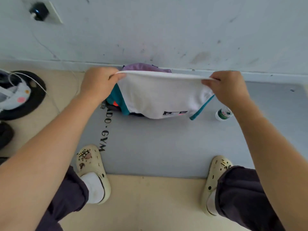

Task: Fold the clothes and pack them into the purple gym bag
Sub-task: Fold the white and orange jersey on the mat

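Grey foam mat (166,144), lettering partly covered. White soft garment (155,95) with teal trim hangs stretched above it, hiding most of the purple gym bag (143,67) at the wall. Left hand (98,82) and right hand (228,87) each pinch a top corner. Small bottle (222,114), half hidden.

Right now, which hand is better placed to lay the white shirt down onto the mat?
Neither alone: left hand and right hand each pinch a top corner of the white shirt, hanging over the grey mat. Lower both together.
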`<state>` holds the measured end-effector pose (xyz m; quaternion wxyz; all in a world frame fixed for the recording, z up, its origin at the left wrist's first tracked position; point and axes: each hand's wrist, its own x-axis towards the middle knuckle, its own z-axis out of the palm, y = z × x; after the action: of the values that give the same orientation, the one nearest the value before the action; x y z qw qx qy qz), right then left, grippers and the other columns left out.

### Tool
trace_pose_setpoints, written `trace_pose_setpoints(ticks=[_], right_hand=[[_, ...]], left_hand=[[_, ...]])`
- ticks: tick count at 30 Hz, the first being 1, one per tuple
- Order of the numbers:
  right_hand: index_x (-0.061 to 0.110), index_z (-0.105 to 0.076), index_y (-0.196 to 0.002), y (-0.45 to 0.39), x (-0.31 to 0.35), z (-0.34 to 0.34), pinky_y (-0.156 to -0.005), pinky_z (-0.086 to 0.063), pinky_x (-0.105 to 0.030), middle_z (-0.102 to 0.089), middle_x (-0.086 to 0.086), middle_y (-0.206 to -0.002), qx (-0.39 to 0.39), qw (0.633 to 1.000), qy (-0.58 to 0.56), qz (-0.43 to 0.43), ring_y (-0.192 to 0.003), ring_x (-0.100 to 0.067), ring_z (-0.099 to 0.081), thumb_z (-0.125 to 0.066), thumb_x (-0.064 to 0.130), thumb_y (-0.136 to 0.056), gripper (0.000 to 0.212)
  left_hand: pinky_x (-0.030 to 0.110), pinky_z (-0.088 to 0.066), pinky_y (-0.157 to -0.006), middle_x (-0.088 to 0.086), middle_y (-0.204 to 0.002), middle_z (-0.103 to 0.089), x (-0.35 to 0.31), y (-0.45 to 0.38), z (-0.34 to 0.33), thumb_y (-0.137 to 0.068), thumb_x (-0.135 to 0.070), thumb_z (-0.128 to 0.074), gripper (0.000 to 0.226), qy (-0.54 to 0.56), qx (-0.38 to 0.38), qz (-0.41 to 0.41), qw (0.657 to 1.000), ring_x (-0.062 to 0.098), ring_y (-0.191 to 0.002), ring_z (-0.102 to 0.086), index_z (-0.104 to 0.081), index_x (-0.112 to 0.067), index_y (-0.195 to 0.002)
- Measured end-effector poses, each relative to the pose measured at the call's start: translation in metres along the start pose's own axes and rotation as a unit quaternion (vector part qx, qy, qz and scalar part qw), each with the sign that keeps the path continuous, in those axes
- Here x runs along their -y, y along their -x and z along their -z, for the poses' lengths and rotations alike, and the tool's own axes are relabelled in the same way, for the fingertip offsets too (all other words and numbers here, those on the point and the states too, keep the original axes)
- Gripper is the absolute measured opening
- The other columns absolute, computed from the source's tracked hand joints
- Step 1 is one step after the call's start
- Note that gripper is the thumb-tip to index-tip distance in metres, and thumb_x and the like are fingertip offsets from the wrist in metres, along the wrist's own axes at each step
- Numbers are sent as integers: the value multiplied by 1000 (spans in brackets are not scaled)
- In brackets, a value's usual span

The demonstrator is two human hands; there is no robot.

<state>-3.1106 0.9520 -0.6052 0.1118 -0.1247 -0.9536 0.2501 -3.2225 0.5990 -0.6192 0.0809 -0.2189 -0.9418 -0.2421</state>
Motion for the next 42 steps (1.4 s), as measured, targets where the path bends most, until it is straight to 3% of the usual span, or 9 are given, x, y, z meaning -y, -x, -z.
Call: trace_pose_setpoints(ticks=[5, 11, 19, 25, 28, 32, 34, 38, 42], right_hand=[[8, -55, -60, 20, 4, 13, -48, -25, -18, -31, 4, -47, -83, 995, -11, 58, -54, -27, -31, -70, 25, -87, 35], [3, -72, -88, 66, -37, -70, -67, -38, -35, -69, -20, -89, 142, 986, 69, -52, -88, -38, -61, -68, 32, -89, 29], [6, -68, -82, 131, -82, -164, -65, -34, -29, -66, -12, -90, 358, 917, 79, -158, -93, -29, -59, -62, 36, -91, 33], [11, -58, -65, 147, -94, -204, -75, -54, -32, -62, -2, -69, 605, 760, 164, -171, -64, -21, -62, -54, 76, -78, 66], [8, -63, -95, 143, -102, -216, -70, -61, -39, -71, -4, -83, 652, 711, 121, -234, -62, -24, -72, -63, 68, -77, 63], [11, -61, -104, 119, -101, -235, -73, -53, -35, -65, -4, -100, 466, 867, 142, -107, -92, -27, -67, -58, 47, -91, 39], [13, -54, -117, 108, -97, -245, -78, -48, -38, -59, -8, -113, 350, 926, 125, -65, -105, -28, -57, -62, 40, -90, 39], [13, -41, -138, 88, -94, -264, -90, -46, -46, -47, -9, -135, 260, 955, 139, 28, -121, -31, -46, -69, 39, -83, 67], [20, -22, -152, 78, -102, -281, -108, -34, -48, -28, -11, -155, 290, 945, 147, 8, -142, -31, -28, -71, 51, -78, 94]], left_hand=[[37, -28, -57, 6, -64, -51, -19, 7, 9, -96, -32, -57, 36, -25, -58, -44, 997, 29, -68, -48, -62, -8, -70], [38, -27, -53, 11, -59, -51, 5, 72, -74, -93, -39, -63, 48, -13, 197, 82, 977, 33, -64, -50, -50, -11, -56], [32, -41, -78, 6, -117, -66, 27, 151, -174, -91, -59, -53, 47, -14, 406, 227, 885, 28, -111, -58, -68, -21, -113], [33, -39, -104, 10, -152, -41, 29, 172, -210, -91, -70, -38, 79, -76, 647, 260, 713, 30, -132, -46, -36, -17, -149], [40, -53, -89, 13, -122, -62, 30, 161, -209, -86, -73, -46, 83, -76, 735, 340, 582, 33, -96, -66, -39, -15, -145], [33, -45, -69, 6, -103, -62, 36, 141, -232, -92, -51, -46, 38, -101, 437, 175, 877, 28, -94, -62, -61, -16, -100], [39, -44, -70, 9, -107, -54, 31, 132, -243, -88, -39, -54, 31, -105, 266, 76, 955, 30, -100, -54, -59, -14, -107], [49, -41, -99, 10, -149, -36, 38, 120, -265, -88, -42, -58, 64, -91, 313, -20, 945, 32, -134, -37, -40, -19, -145], [51, -26, -112, 2, -161, -18, 66, 124, -278, -95, -55, -44, 71, -101, 348, 116, 925, 25, -148, -16, -19, -23, -153]])
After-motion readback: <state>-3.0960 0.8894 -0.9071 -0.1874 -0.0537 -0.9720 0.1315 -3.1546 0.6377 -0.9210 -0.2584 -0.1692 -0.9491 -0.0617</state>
